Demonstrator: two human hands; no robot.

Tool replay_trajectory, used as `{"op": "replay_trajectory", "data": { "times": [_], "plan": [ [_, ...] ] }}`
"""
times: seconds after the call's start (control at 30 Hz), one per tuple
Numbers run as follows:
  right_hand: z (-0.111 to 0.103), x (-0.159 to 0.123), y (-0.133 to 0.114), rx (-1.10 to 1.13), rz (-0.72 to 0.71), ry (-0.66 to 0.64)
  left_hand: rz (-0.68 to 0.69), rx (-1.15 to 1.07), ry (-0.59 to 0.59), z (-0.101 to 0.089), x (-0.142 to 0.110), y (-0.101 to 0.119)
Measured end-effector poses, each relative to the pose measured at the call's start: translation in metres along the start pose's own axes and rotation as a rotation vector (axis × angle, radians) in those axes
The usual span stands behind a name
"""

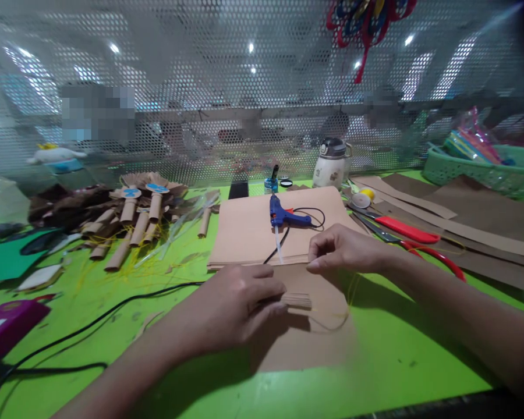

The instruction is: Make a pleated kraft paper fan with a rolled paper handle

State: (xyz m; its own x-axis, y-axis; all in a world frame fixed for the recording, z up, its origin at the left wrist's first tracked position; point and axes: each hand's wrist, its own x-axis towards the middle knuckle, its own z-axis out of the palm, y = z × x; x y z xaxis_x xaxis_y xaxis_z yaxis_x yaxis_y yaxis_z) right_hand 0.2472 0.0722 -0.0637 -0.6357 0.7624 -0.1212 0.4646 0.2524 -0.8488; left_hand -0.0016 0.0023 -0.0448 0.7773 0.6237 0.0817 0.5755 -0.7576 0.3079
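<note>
My left hand (248, 299) is closed on a small pleated piece of brown paper (300, 301), held low over a flat brown paper sheet (305, 352). Thumb and fingertips pinched, my right hand (344, 250) is at the front edge of a stack of tan paper (244, 230); whatever lies between its fingers is hidden. A thin yellow thread (353, 291) hangs below the right wrist. On the stack rests a blue glue gun (283, 214) with a clear glue stick (278, 241) and a black cord.
Paper fans with rolled handles (130, 203) are piled at the left. Red-handled scissors (436, 250) and brown paper strips (419, 203) lie at the right. A white bottle (330, 166) stands at the back. The black cord (126, 305) crosses the green table, with a purple box (15, 326) at left.
</note>
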Motion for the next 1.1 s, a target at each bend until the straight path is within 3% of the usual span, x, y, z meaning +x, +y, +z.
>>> {"op": "replay_trajectory", "data": {
  "times": [0.23, 0.57, 0.9, 1.1],
  "plan": [
    [0.001, 0.012, 0.023, -0.191, -0.013, 0.075, -0.024, 0.014, -0.025, 0.005, 0.003, -0.005],
    [0.009, 0.014, 0.031, -0.4, -0.109, 0.302, -0.078, 0.052, -0.096, 0.014, 0.006, -0.006],
    [0.011, 0.01, 0.038, -0.458, -0.214, 0.294, -0.076, 0.044, -0.084, 0.014, 0.009, -0.003],
    [0.021, 0.01, 0.039, -0.504, -0.267, 0.372, -0.097, 0.076, -0.073, 0.017, 0.008, 0.0]
  ]
}}
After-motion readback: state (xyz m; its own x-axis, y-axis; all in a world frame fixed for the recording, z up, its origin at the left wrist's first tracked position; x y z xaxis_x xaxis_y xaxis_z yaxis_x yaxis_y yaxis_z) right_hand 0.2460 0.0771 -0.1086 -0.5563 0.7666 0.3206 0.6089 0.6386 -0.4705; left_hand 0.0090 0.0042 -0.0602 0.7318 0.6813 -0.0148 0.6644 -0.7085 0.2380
